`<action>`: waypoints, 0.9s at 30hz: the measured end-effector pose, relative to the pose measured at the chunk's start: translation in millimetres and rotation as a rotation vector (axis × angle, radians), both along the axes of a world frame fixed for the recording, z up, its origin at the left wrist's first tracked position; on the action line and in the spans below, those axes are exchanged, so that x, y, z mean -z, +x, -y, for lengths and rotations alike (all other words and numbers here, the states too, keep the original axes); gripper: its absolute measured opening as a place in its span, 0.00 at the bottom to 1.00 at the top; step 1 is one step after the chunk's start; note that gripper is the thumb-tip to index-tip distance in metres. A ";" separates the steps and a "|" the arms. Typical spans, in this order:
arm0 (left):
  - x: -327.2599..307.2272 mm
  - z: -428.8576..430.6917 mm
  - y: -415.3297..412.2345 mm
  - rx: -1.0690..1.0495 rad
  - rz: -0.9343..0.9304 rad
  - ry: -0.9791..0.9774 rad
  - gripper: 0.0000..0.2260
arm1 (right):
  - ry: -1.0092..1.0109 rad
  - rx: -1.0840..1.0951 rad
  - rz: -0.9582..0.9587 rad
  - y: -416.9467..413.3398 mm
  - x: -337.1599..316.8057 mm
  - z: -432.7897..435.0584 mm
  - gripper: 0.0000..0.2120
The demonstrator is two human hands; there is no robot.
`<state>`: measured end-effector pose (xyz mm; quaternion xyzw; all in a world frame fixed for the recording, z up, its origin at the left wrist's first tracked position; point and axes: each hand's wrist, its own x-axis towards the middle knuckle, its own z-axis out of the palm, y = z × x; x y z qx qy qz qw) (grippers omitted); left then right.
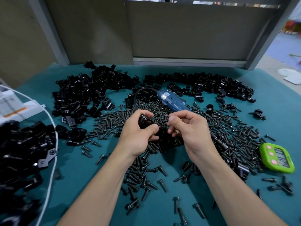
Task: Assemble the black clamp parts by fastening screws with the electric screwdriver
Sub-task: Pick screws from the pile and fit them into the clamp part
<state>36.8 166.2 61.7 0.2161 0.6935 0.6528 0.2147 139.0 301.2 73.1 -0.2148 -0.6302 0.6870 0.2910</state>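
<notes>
While the electric screwdriver [172, 101] lies idle on the screw heap [162, 115] beyond the knuckles, still at the hand-fitting step, by the look of it: lining up a clamp part [145, 122] and starting a screw before any driving. Left hand [138, 136] curled round the clamp part, thumb pressing across its front, holding it just above the counter [81, 168] at mid-scene. Right hand [189, 128] close beside, forefinger and thumb pressed together as if pinching a screw; cannot tell for sure, too small and dark against the heap. Next move, most likely: seating the screw straight in its hole, then freeing the right hand to reach for the screwdriver just behind. Calls for keeping the part steady so the screw stays put. Clamp part: glossy black, curved, mostly hidden by fingers. More loose clamp pieces [84, 95] piled at the far side, others in a bag [48, 144] at left. Green timer [276, 158] at right.
</notes>
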 end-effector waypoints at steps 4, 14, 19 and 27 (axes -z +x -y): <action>-2.6 3.5 1.1 0.063 -0.157 -0.101 0.17 | -0.044 -0.034 -0.036 3.1 -0.9 2.0 0.07; -4.2 -0.2 -3.9 0.031 -0.161 -0.040 0.18 | 0.166 -0.084 -0.003 5.2 -2.7 -10.5 0.07; -8.3 0.3 0.3 0.096 -0.129 0.047 0.18 | 0.253 -0.117 0.016 3.7 -2.3 -5.5 0.08; -10.8 1.1 0.0 0.123 -0.148 0.087 0.18 | 0.424 0.012 0.078 7.1 -7.1 -2.0 0.09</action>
